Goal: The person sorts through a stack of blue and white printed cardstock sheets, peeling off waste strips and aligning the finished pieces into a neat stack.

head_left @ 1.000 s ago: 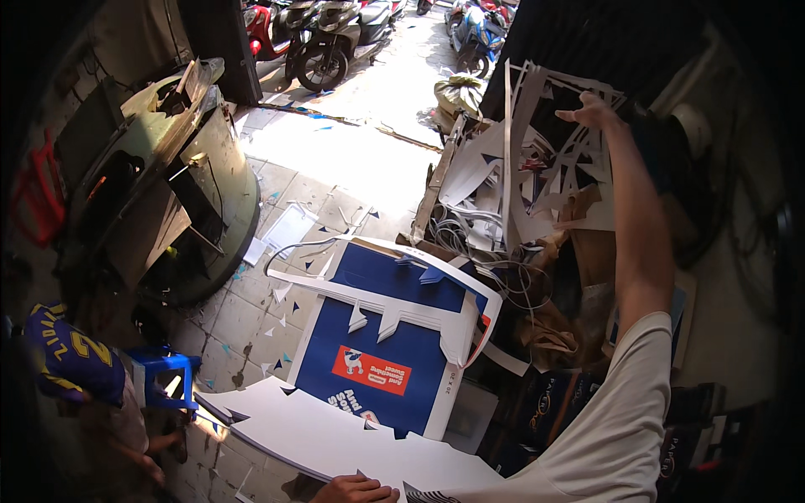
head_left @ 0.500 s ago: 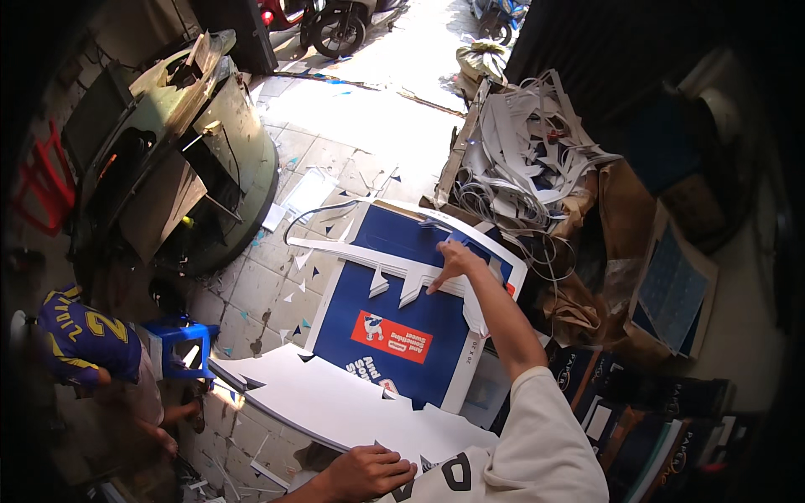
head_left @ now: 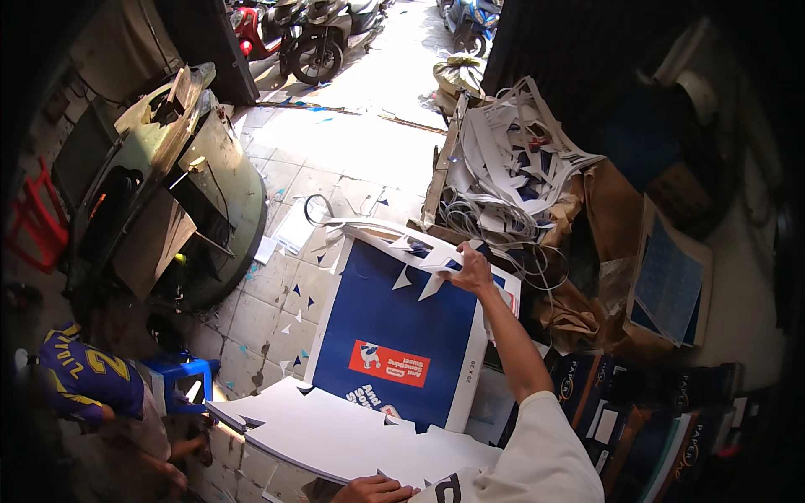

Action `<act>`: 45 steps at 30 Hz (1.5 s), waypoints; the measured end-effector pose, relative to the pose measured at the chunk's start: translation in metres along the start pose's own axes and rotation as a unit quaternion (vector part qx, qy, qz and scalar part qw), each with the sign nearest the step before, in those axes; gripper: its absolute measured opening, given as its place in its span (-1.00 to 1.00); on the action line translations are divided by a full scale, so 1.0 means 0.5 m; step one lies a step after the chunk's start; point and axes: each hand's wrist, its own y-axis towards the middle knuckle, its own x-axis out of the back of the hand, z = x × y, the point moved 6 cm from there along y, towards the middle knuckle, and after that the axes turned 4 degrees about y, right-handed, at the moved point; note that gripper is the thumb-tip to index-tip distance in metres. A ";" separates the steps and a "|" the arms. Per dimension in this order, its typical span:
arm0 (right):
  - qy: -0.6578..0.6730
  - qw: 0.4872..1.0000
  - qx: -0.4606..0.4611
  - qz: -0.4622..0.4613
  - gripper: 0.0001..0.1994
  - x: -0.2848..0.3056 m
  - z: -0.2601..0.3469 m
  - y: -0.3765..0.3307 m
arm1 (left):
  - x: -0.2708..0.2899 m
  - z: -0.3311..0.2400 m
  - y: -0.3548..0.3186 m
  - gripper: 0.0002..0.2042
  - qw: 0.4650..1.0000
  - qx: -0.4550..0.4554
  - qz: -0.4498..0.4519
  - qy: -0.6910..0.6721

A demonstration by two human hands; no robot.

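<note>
1. White offcut strip point(head_left: 434, 261), half a second ago lying across the middle of the blue printed board point(head_left: 373, 298), is now up by the board's far edge, and the right hand point(head_left: 471, 270) has moved there with it; the left hand point(head_left: 373, 489) has stayed low on the white sheet point(head_left: 335, 432).
2. An open bin with a wooden side point(head_left: 439, 172) stands beyond the board, to the right. It is heaped with tangled scraps point(head_left: 503, 147), mostly white, some dark blue; thin loops point(head_left: 490, 220) spill over its near side.
3. Brown paper point(head_left: 616, 201) bunches against the bin. Nearer, dark boxes point(head_left: 579, 381) are stacked; their contents are hidden.
4. At the left, boards point(head_left: 158, 243) lean against a big, pale, rounded object point(head_left: 246, 201); whether it is a container I cannot tell.
5. The strip is pale and narrow, with pointed tabs angling toward the person. The board under it is deep blue with white margins and a red rectangle point(head_left: 390, 363) bearing a white figure. The sheet overlaps the board's near end; its far edge is notched.
6. The right hand's fingers are closed around the strip. The left lies palm-down at the sheet's near edge; whether it grips, I cannot tell.
</note>
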 end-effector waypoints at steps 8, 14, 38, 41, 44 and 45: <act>-0.125 0.940 -0.245 0.204 0.45 -0.095 -0.277 0.107 | 0.019 0.016 0.010 -0.72 0.990 -0.010 -0.073 -0.116; -0.063 0.957 -0.197 0.205 0.16 -0.108 -0.301 0.168 | 0.030 0.013 0.019 -0.85 0.990 -0.033 -0.075 -0.117; -0.286 0.930 -0.020 -0.228 0.21 0.815 0.140 0.263 | 0.107 -0.032 0.139 -0.46 0.994 0.050 0.034 0.090; -0.184 0.948 0.187 -0.179 -0.25 0.787 0.284 0.086 | 0.128 0.008 0.152 -0.65 0.960 0.151 0.152 0.180; -0.015 0.976 0.146 0.160 -0.35 0.599 0.338 -0.149 | 0.113 0.017 0.147 -0.83 0.965 0.077 0.148 0.203; -0.009 0.951 0.247 0.184 -0.24 0.571 0.359 -0.267 | 0.118 0.019 0.134 -0.83 0.966 0.047 0.154 0.203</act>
